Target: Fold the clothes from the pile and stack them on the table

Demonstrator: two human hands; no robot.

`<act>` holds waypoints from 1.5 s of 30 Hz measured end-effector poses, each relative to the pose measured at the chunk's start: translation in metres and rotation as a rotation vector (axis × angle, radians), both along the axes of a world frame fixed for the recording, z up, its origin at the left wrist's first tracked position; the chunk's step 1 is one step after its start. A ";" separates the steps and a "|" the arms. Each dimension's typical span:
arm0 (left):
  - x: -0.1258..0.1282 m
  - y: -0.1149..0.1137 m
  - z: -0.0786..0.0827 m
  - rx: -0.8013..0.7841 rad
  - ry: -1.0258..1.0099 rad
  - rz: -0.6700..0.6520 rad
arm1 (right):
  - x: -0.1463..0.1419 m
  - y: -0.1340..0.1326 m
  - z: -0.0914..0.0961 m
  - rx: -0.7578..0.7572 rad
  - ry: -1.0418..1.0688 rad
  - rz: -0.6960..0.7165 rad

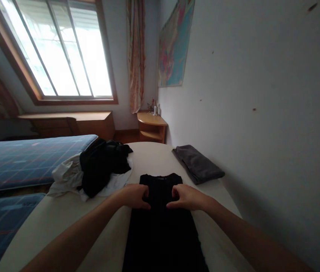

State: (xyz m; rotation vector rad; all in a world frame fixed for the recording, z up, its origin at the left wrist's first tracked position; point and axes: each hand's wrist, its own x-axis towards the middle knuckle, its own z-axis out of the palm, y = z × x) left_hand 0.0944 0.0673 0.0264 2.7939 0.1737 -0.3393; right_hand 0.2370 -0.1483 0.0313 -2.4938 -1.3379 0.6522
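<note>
A black shirt [164, 234] lies in a long narrow shape on the pale table [154, 151], neckline at the far end with a small label showing. My left hand [135, 195] is at its left side near the neckline, fingers curled in on the cloth and the thumb pointing inward. Opposite it, my right hand [186, 196] grips the right side in the same curled way. Both hands are closed on the shirt; the fingertips are partly hidden. The shirt's near end runs out of the bottom of the view.
A heap of black clothes [101, 164] with white cloth [70, 172] beneath sits at the table's left edge. Folded dark grey cloth [198, 162] lies back right, by the wall [262, 151]. Blue plaid mattresses [29, 162] stand to the left; a wooden corner cabinet [152, 120] is beyond.
</note>
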 end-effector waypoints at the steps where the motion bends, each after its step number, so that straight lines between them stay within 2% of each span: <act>1: 0.001 0.000 0.000 0.000 0.010 -0.002 | 0.000 0.001 0.000 -0.014 0.000 0.005; 11: -0.006 -0.009 0.003 -0.030 -0.031 -0.036 | 0.001 0.000 0.005 -0.054 -0.015 0.067; 16: -0.010 -0.011 0.000 -0.119 -0.087 -0.065 | -0.001 0.000 0.001 -0.048 0.064 0.047; 22: -0.016 -0.010 0.000 -0.185 -0.130 -0.098 | -0.008 -0.010 0.003 0.170 0.091 0.159; 24: -0.015 -0.008 0.007 -0.201 -0.162 -0.123 | -0.007 -0.014 0.010 0.225 0.124 0.182; 27: -0.008 -0.002 0.028 -0.230 -0.202 -0.172 | 0.001 -0.017 0.024 0.294 0.132 0.181; 31: 0.015 0.012 0.058 -0.212 -0.276 -0.207 | 0.028 -0.007 0.043 0.359 0.096 0.185; 33: 0.031 0.020 0.064 -0.172 -0.316 -0.205 | 0.046 0.002 0.046 0.374 0.074 0.184; 36: 0.055 0.032 0.051 -0.098 -0.309 -0.176 | 0.070 0.017 0.034 0.348 0.042 0.185; 39: 0.071 0.041 0.023 -0.072 -0.260 -0.145 | 0.084 0.029 0.011 0.287 0.008 0.197; 42: 0.079 0.048 -0.002 -0.101 -0.232 -0.139 | 0.091 0.035 -0.011 0.263 0.002 0.181; 45: 0.082 0.053 -0.013 -0.134 -0.239 -0.124 | 0.094 0.037 -0.024 0.292 -0.018 0.162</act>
